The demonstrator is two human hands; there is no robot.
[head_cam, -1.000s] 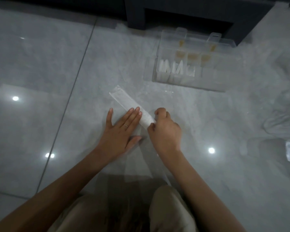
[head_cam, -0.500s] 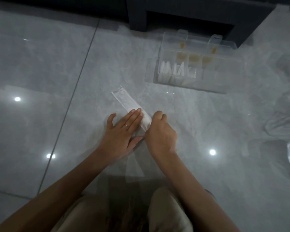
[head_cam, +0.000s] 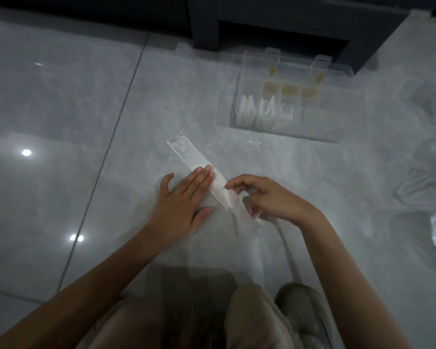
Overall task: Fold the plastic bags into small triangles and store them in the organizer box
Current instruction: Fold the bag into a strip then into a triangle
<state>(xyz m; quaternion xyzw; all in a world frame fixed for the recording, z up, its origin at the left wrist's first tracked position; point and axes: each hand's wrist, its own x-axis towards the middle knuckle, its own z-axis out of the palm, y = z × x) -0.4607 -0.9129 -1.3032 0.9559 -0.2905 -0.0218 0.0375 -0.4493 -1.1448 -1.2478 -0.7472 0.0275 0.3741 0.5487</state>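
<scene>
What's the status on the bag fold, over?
Left hand flat, pressing the plastic bag strip. Right hand pinching its near end. Nothing between it and the organizer box.

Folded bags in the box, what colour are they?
White. The head view shows the folded bags inside the clear organizer box.

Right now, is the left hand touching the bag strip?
Touching. The head view shows the left hand with its straight fingers lying flat on the strip, no gap between them.
</scene>
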